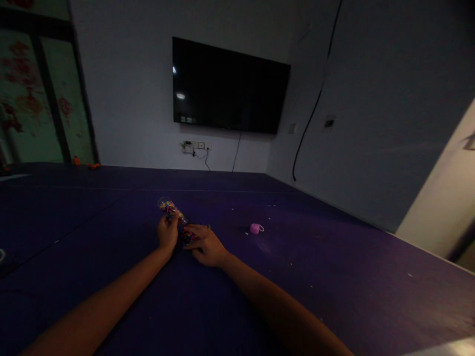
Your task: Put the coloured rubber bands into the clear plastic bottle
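Observation:
My left hand (167, 232) is closed round a small clear bottle (168, 207) that is partly filled with colourful little bands or beads, too small to name surely. The bottle lies tilted, its base up and to the left, its other end down towards the pile. A heap of the same multicoloured pieces (190, 238) lies on the purple surface. Over this heap rests my right hand (208, 246), fingers spread and touching the pieces. Off to the right sits a pink cap (255, 228) with a loop handle.
Small white scraps (269, 218) are scattered on the purple surface (237, 306) round the cap. A black television (230, 89) hangs on the far wall above sockets (200, 145) and cables. A dark cable (311, 123) runs down the right wall. Orange objects (92, 166) lie by the door.

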Available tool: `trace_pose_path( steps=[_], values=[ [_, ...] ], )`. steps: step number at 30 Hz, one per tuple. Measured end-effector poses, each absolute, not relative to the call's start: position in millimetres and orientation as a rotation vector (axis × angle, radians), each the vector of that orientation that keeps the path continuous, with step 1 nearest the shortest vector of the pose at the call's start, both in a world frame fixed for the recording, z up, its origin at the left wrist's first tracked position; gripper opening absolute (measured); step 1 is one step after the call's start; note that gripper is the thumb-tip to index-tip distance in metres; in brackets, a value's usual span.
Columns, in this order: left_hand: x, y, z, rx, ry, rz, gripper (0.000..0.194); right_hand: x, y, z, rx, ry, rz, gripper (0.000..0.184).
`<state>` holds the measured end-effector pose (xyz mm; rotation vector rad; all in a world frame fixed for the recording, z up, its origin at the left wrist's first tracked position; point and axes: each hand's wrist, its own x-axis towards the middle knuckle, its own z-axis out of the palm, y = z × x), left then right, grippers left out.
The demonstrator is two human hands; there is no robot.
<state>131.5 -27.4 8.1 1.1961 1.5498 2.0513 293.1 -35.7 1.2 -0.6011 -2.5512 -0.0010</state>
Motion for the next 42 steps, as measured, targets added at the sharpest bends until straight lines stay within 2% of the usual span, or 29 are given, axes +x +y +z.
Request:
trace_pose_path(
  steps=[10,20,30,36,38,42],
  values=[
    [128.5,-19.3,2.2,1.106,1.626,2.098,0.045,296.4,-37.8,-2.7,-0.979,-2.551,-0.123,0.041],
    [132.1,-18.7,2.4,1.188,1.458,2.032,0.050,304.0,-27.1,1.7,-0.710,-2.506,-0.025,0.036],
    [134.1,-24.2,7.6,1.175,1.414,1.992,0.050,303.6,-7.4,-9.6,-1.002,-2.126,0.116,0.036],
    [136.7,-25.2,6.9,1.221,1.306,1.933,0.050,300.1,-18.6,-3.4,-0.905,-2.201,0.073,0.029],
    [137.6,-25.8,7.0,1.211,1.243,1.907,0.052,299.2,-21.8,-3.0,-0.865,-2.286,0.023,0.034],
    [139.2,-26.0,8.4,1.122,1.153,1.845,0.054,298.6,-22.6,-6.4,-0.900,-2.386,-0.053,0.054]
  ],
)
